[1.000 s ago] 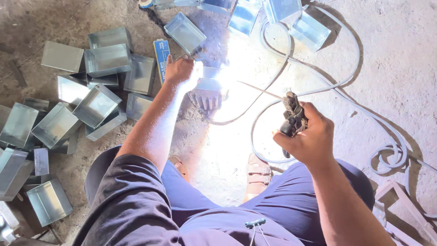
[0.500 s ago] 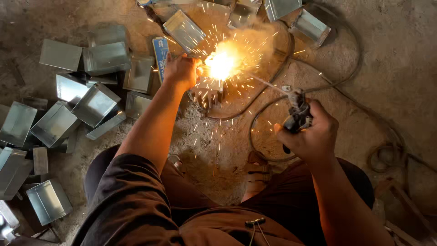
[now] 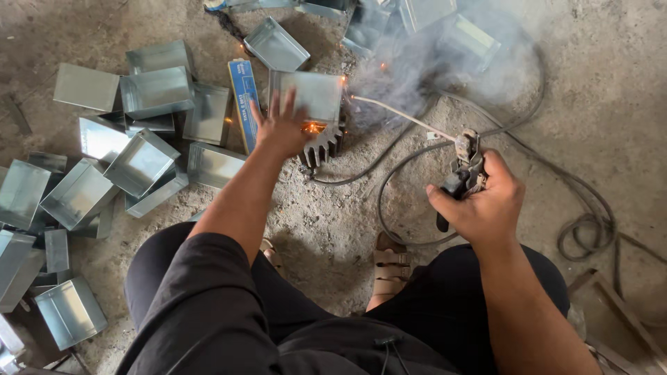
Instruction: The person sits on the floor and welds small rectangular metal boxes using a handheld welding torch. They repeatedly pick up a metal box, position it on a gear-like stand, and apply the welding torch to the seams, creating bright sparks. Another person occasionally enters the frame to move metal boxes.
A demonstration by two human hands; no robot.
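Many sheet-metal boxes (image 3: 142,161) lie on the floor (image 3: 333,229), left of the left hand (image 3: 281,128), whose grip is spread over one metal box (image 3: 316,94) on a toothed block (image 3: 321,144). The right hand (image 3: 483,205) has its grip pressed around the electrode holder (image 3: 464,170), rod (image 3: 403,116) pointing at the box. A good weld likely needs the box held firm.

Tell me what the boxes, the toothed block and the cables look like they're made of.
Boxes: thin sheet metal, probably galvanised steel, with a pale silvery sheen and crisp folded edges. Toothed block: dark, dull heavy metal, maybe cast iron or steel, with sparks glowing on it. Cables: likely rubber-sheathed, matte dark grey and loosely curved on the floor.
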